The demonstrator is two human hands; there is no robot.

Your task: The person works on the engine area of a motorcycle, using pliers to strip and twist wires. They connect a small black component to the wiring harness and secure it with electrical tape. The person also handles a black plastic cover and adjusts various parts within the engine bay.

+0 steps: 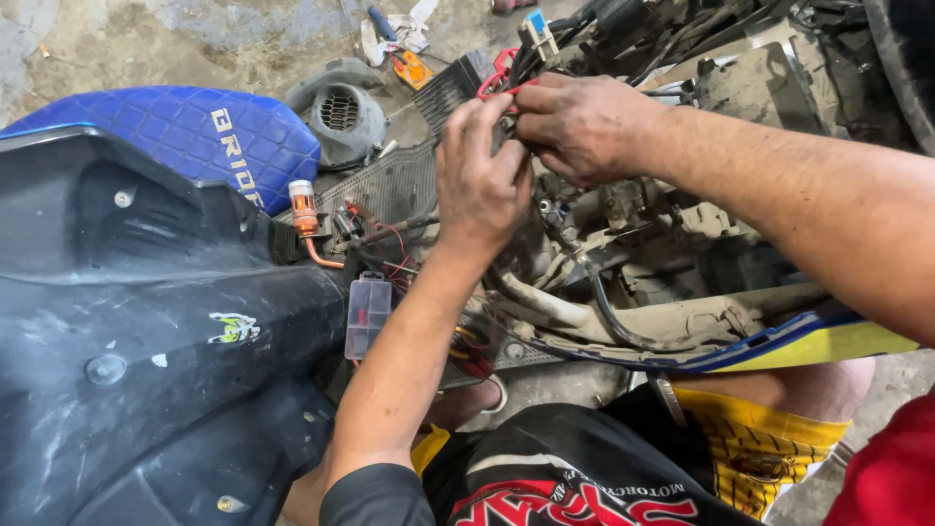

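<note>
Both hands work at twelve o'clock; left hand (479, 180) and right hand (584, 127) each have their grip pinching red wires (497, 83); scooter panels (146, 321) already off, wiring unfinished.

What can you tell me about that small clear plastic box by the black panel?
The box is small, rectangular and clear, with a hinged lid that looks shut. Something red shows inside. It stands upright against the black panel, below the orange cylinder. The left forearm passes just beside it; neither hand touches it.
</note>
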